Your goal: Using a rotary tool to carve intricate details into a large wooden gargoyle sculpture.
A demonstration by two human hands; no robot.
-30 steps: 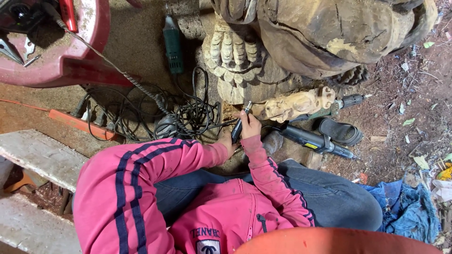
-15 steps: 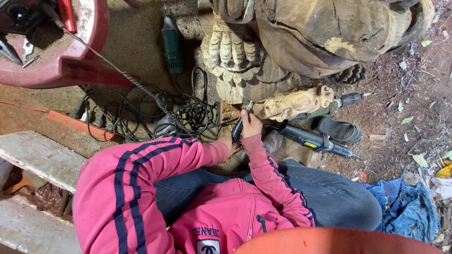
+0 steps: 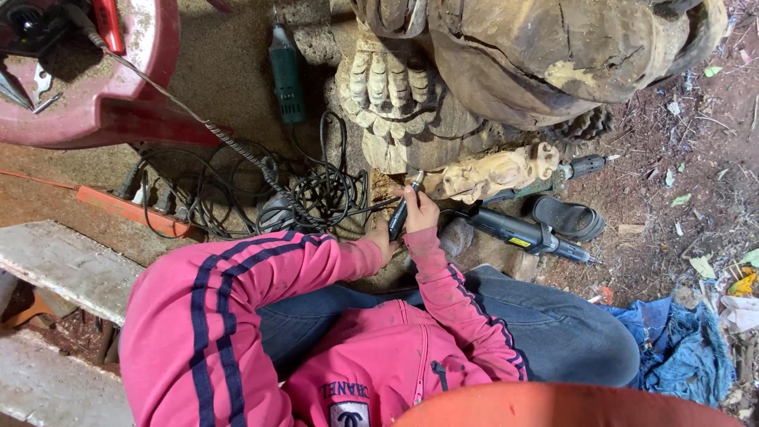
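Note:
My right hand (image 3: 424, 213) grips a thin black rotary handpiece (image 3: 399, 215) like a pen. Its tip touches the base of a large wooden carved statue (image 3: 506, 63), between the carved foot with toes (image 3: 387, 95) and a small pale carved piece (image 3: 490, 172). My left hand (image 3: 385, 239) pokes out of the pink sleeve and rests against the handpiece's rear end; its fingers are mostly hidden. A flexible metal shaft (image 3: 213, 130) runs from the handpiece up to the left.
A black power tool (image 3: 522, 235) and a dark sandal (image 3: 569, 219) lie right of my hands. A green grinder (image 3: 286, 75), tangled black cables (image 3: 316, 190), an orange power strip (image 3: 126, 207), a red plastic stool (image 3: 118, 87) and wooden planks (image 3: 63, 265) are at the left. Blue cloth (image 3: 680, 348) lies at the right.
The handpiece tip has shifted slightly along the carving's base. Both hands stay in nearly the same place.

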